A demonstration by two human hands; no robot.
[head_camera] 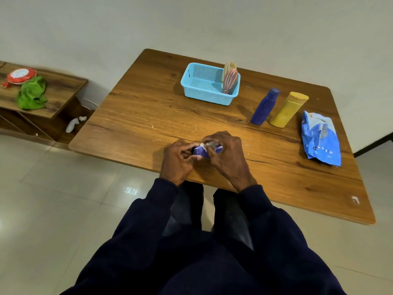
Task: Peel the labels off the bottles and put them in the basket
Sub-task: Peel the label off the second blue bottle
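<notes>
1. The purple bottle [201,152] lies sideways at the near edge of the surface [148,116], caught between both hands.
2. The left hand [177,160] curls round its left end, and the right hand [227,154] pinches the whitish label [205,145] on top.
3. It looks like light, stiff plastic, probably slick, so it wants a firm hold at the ends.
4. The label seems thin and likely to tear; it is best taken at a loose edge.
5. The basket [191,90] sits well apart at the back.

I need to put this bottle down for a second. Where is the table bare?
Widest bare patch: between the basket, the left edge of the table and the left hand. A second: the near right corner, this side of the pouch. Crowded: the far right, where blue bottle, yellow bottle and pouch sit close together.
</notes>
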